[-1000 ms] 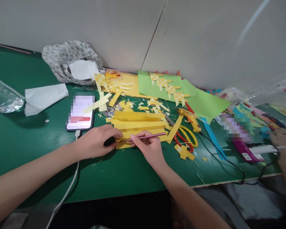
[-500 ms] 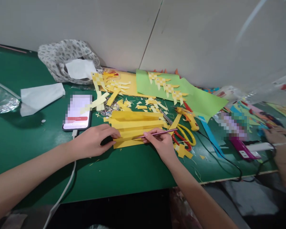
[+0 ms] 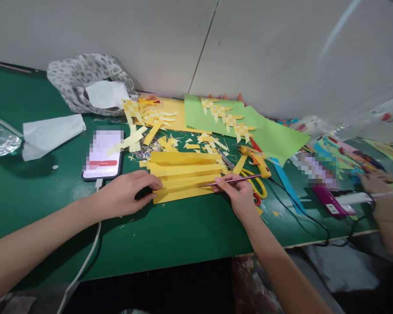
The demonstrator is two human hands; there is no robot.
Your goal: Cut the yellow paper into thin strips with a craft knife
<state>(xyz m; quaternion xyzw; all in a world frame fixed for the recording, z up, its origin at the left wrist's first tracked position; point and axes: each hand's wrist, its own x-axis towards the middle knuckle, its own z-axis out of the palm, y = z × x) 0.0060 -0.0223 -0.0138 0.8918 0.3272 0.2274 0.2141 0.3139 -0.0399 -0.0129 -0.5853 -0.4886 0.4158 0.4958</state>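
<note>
A yellow paper sheet with several lengthwise folds lies on the green table. My left hand pinches its left end between thumb and fingers. At the sheet's right end, my right hand is closed round a thin purple pen-like tool, whose tip points left onto the lower fold. Scissors with yellow and red handles lie partly behind my right hand. Beyond the sheet are yellow paper scraps.
A phone with a white cable is at left, below a patterned cloth bag. Woven paper fish shapes rest on green paper. A yellow glue gun, a blue strip and another person's hand are at right.
My right hand has slid right along the fold with the tool, toward the sheet's right end, and now covers more of the scissors. My left hand keeps its place on the paper.
</note>
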